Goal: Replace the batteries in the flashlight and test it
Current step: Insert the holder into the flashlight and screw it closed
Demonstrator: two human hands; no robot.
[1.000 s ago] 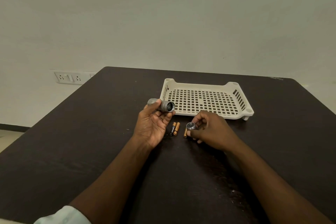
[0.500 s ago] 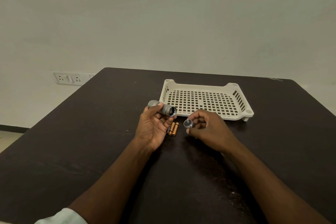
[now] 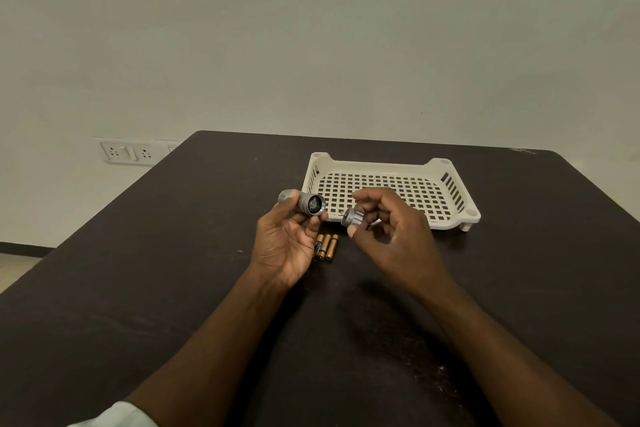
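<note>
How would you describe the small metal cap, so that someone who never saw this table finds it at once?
On the dark table, find the cream perforated tray. Just before its near edge, the right hand pinches the flashlight's end cap. It is a short ribbed silver piece, much stubbier than the flashlight body in the left hand.

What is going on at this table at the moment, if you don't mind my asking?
A person is partway through changing a flashlight's batteries. The left hand holds the flashlight body with its open end toward the right hand, which pinches the unscrewed cap just short of it. Three batteries lie side by side on the dark table below the hands. A white slotted tray sits behind them. The cap is not yet back on.
</note>
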